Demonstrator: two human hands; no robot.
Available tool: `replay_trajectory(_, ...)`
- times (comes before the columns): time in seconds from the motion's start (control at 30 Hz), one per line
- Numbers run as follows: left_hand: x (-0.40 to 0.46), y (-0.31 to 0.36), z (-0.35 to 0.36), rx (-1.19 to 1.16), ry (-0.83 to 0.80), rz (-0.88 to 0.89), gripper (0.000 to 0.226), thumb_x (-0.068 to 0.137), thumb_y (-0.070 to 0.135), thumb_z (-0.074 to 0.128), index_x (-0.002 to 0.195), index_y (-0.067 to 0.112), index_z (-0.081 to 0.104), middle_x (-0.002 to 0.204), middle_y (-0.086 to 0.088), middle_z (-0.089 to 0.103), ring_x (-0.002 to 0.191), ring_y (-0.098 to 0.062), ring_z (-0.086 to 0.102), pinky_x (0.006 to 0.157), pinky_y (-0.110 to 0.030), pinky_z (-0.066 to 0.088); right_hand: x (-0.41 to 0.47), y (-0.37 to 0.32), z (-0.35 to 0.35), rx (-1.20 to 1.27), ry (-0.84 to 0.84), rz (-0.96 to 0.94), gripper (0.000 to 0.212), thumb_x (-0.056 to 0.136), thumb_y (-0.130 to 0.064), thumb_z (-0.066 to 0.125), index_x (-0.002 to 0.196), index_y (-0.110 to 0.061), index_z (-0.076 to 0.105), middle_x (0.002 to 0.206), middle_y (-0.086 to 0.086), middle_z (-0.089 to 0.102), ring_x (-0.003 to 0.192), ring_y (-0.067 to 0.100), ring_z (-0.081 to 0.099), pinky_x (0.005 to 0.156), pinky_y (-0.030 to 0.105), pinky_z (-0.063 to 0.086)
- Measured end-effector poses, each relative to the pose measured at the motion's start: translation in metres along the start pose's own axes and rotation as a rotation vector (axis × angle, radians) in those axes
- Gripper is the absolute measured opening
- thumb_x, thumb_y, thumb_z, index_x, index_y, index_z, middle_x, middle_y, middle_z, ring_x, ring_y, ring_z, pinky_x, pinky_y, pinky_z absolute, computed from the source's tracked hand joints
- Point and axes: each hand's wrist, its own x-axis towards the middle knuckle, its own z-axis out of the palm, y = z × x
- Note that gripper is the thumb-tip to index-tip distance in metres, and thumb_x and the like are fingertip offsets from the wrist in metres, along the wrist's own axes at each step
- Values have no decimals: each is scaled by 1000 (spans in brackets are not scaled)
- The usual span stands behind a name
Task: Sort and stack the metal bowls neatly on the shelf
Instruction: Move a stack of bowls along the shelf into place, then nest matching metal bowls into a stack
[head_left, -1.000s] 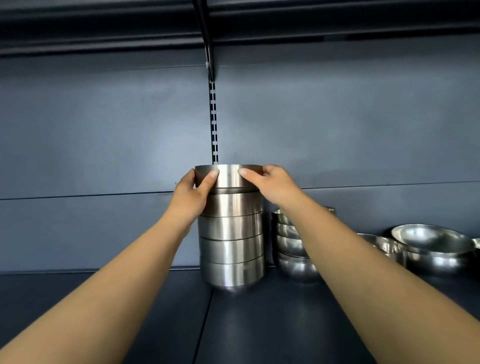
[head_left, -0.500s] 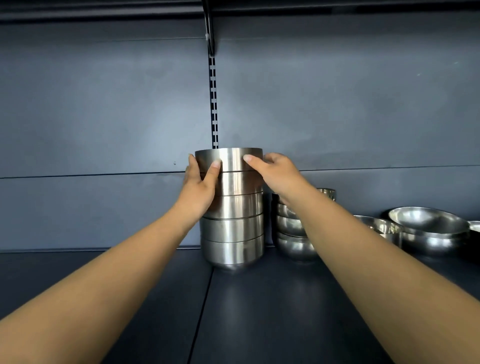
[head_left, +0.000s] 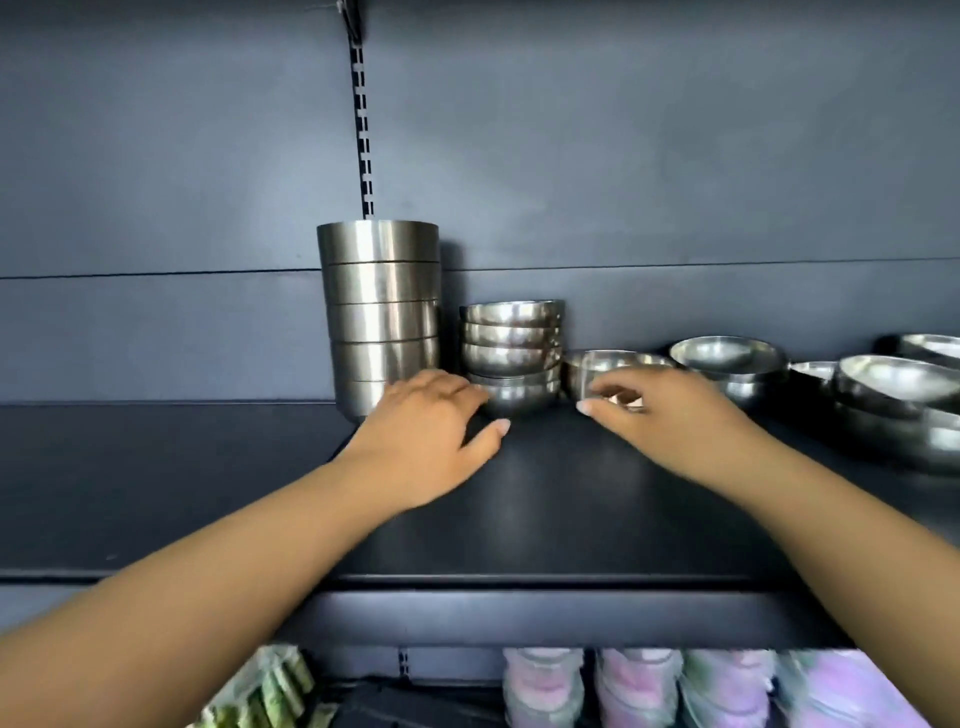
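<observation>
Tall stack (head_left: 382, 317) stands upright on shelf (head_left: 208, 467); short stack (head_left: 511, 356) just beside it; left hand (head_left: 431, 441) relaxed, holding nothing; right hand (head_left: 660, 410) loosely curled, empty, before single bowl (head_left: 613, 366).

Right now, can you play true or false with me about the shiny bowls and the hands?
1. The tall stack of straight-sided bowls stands left of the short stack of round bowls. True.
2. The left hand is holding the top of the tall stack. False: it is down low on the shelf, by the bottom of the short stack.
3. The right hand reaches toward a single bowl beside the short stack. True.
4. The tall stack is lying on its side. False: it stands upright.
</observation>
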Motion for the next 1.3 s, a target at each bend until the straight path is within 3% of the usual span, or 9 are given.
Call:
replay_trajectory(0.3,32,187,39,-334,-237,-2,60,91,53,36,140,19,39,146,-3,42,135,-19,35,108,-26,25,-104,139,-89,-39,118,230,31,79,-38,64,100,-16,68,104,3,69,97,19,62,81,25,41)
replay_trajectory(0.47,49,248,69,-506,-383,-93,76,83,65,35,147,26,18,151,-3,33,135,-20,36,104,-26,27,-133,193,-111,37,162,362,39,78,-39,66,106,-12,65,111,5,68,103,19,61,81,19,37)
replay_trajectory(0.6,88,271,66,-844,-295,-251,73,84,61,44,146,37,13,150,-4,33,135,-19,36,109,-29,27,-133,221,-122,151,127,493,72,79,-44,63,136,-8,39,136,9,51,125,23,47,99,28,34)
replay_trajectory(0.73,110,290,65,-1007,-186,-292,60,87,48,51,141,36,26,153,-3,22,138,-19,27,105,-27,24,-125,230,-121,294,150,477,80,78,-40,67,142,-11,28,139,11,46,126,25,46,100,29,35)
replay_trajectory(0.87,115,298,71,-890,-247,-252,50,87,44,54,133,38,36,154,-4,3,137,-21,25,104,-27,26,-116,230,-123,379,148,468,70,80,-37,66,137,-9,36,137,11,48,125,25,46,96,27,35)
replay_trajectory(1.0,122,299,75,-892,-177,-221,26,86,34,60,108,25,50,136,-9,30,105,-18,41,78,-10,25,-116,233,-125,476,184,487,65,82,-38,63,135,-9,41,138,12,48,128,21,43,91,19,31)
replay_trajectory(1.13,127,292,77,-845,-196,-136,22,83,32,64,82,25,43,104,-11,49,87,-24,48,77,-25,38,-116,236,-126,593,197,519,74,82,-39,62,141,-8,31,142,9,43,128,17,42,88,18,32)
replay_trajectory(1.2,126,285,71,-871,-214,-87,26,82,31,67,75,27,42,88,-2,50,79,-18,46,64,-17,36,-114,233,-126,655,195,513,67,81,-38,64,136,-9,39,130,0,52,117,6,49,86,18,39)
replay_trajectory(1.3,119,267,62,-915,-257,-31,28,78,33,70,76,28,42,87,-3,53,79,-15,48,70,-22,37,-110,227,-122,739,156,450,19,79,-32,66,95,-27,57,87,-30,58,73,-23,55,63,0,41)
